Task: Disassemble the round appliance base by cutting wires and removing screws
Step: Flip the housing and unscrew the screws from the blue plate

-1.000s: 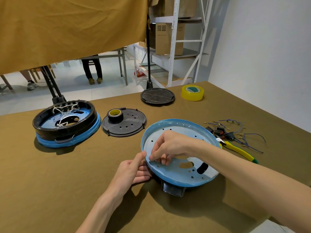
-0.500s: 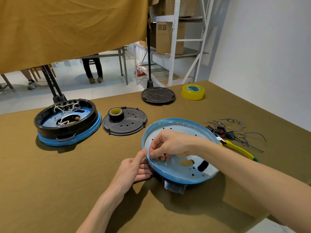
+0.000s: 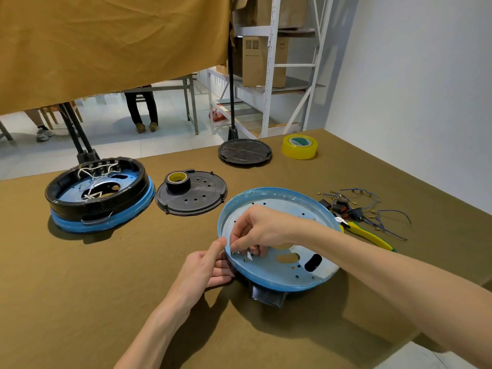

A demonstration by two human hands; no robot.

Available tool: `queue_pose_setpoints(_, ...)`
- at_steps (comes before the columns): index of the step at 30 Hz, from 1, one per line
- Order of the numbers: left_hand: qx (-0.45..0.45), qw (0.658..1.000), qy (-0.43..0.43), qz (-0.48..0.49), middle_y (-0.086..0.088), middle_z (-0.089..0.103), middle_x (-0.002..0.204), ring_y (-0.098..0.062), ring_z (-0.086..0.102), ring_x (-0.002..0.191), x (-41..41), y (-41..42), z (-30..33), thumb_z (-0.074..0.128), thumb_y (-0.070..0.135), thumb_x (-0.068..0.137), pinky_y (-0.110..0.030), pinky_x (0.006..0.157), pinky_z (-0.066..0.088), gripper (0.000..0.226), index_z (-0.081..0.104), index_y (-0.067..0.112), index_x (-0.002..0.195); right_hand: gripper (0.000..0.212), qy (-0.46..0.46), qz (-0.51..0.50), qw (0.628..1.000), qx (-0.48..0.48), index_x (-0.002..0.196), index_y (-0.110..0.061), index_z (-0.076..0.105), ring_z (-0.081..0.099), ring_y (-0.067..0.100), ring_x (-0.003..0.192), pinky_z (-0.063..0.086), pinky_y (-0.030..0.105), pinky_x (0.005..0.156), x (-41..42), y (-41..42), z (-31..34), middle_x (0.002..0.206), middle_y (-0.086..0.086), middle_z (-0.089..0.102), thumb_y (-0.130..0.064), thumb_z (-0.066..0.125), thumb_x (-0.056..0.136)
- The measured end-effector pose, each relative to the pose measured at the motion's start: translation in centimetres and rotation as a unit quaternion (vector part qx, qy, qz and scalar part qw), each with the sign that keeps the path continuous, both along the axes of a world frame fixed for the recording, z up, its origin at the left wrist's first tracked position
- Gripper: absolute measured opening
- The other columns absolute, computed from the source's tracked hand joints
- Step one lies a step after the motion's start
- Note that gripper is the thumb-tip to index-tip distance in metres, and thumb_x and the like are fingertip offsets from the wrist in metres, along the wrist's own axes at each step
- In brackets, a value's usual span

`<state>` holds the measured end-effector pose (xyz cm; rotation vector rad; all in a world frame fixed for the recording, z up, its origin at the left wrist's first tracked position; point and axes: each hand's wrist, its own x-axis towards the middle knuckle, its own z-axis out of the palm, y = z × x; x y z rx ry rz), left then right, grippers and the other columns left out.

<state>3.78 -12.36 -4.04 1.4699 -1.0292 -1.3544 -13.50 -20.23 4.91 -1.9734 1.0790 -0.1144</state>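
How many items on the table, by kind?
Round appliance bases: 2
Black round covers: 2
Tape rolls: 2
Yellow-handled cutters: 1
Cut wire bundle: 1
Total: 8

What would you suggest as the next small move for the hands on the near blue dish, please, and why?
Probably lift the right hand straight up and out. Its fingertips pinch a small pale piece just above the floor of the round blue metal dish, so that piece appears free. The left hand holds the near rim, thumb on the edge, steadying it. Exactly what the piece is cannot be told.
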Motion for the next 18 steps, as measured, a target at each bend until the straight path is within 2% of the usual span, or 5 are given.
queue_pose_setpoints(5,-0.002,1.0,-0.006,0.024,-0.008,0.08,0.088,-0.019,0.078,0.081,-0.8,0.4,0.7,0.056,0.069,0.077,-0.023,0.065,0.061,0.071,0.072,0.007,0.108,0.008,-0.022,0.011,0.999,-0.027,0.096,-0.018,0.079,0.06,0.005,0.06,0.053,0.02,0.057,-0.6,0.7,-0.4,0.081,-0.001,0.075,-0.023,0.074,0.094)
queue_pose_setpoints(8,0.006,0.999,-0.004,0.047,-0.012,0.079,0.093,-0.02,0.078,0.081,-1.3,0.4,1.0,0.056,0.069,0.077,-0.025,0.066,0.061,0.072,0.071,0.007,0.11,0.004,-0.092,-0.063,0.985,-0.129,0.096,-0.022,0.076,0.064,0.003,0.067,0.054,0.024,0.064,-1.8,0.7,-0.6,0.081,-0.005,0.074,-0.022,0.074,0.092)
queue_pose_setpoints(12,0.031,0.998,-0.017,0.047,-0.013,0.076,0.104,-0.022,0.076,0.088,-1.5,0.0,1.5,0.062,0.065,0.084,-0.031,0.072,0.063,0.068,0.067,0.007,0.119,0.008,-0.18,-0.324,0.881,-0.294,0.09,-0.024,0.07,0.059,0.001,0.067,0.046,0.02,0.06,-7.6,-0.6,-0.5,0.075,-0.006,0.067,-0.018,0.068,0.094)
queue_pose_setpoints(15,0.051,0.998,-0.013,0.037,-0.012,0.072,0.104,-0.023,0.072,0.089,-1.5,-0.4,1.9,0.057,0.053,0.097,-0.035,0.073,0.063,0.056,0.063,0.007,0.127,0.007,-0.014,-0.41,0.854,-0.321,0.1,-0.021,0.062,0.063,0.016,0.081,0.049,0.033,0.065,-12.9,-1.2,-1.3,0.088,-0.002,0.067,-0.026,0.057,0.1)
queue_pose_setpoints(18,0.053,0.998,-0.01,0.039,-0.012,0.068,0.105,-0.025,0.068,0.093,-1.5,-0.6,2.0,0.052,0.049,0.099,-0.035,0.068,0.062,0.05,0.062,0.008,0.127,0.029,0.202,-0.405,0.853,-0.262,0.108,-0.014,0.055,0.064,0.031,0.09,0.053,0.041,0.074,-15.6,-0.7,-2.8,0.105,0.008,0.066,-0.041,0.048,0.104)
